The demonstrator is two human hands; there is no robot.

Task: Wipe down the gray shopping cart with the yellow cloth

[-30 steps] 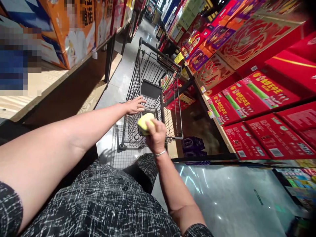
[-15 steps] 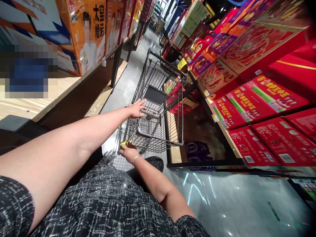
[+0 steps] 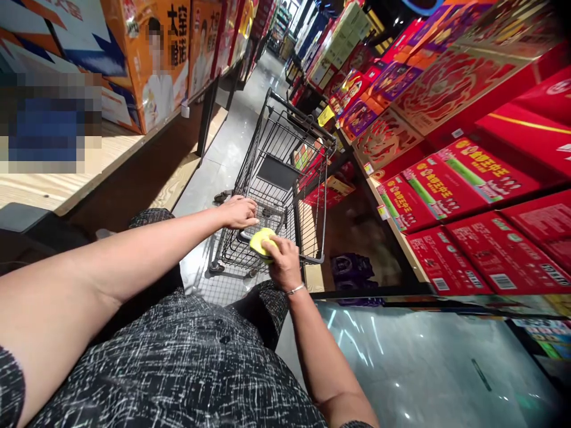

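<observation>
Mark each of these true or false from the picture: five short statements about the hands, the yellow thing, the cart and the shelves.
1. The right hand holds a yellow sponge against the wire cart. True.
2. The left hand hangs free at the person's side. False: it rests on the near edge of the cart.
3. Red boxes fill the shelves to the person's right. True.
4. The cart is piled full of groceries. False: no goods show in its basket.
5. The right wrist bears a thin bracelet. True.
</observation>
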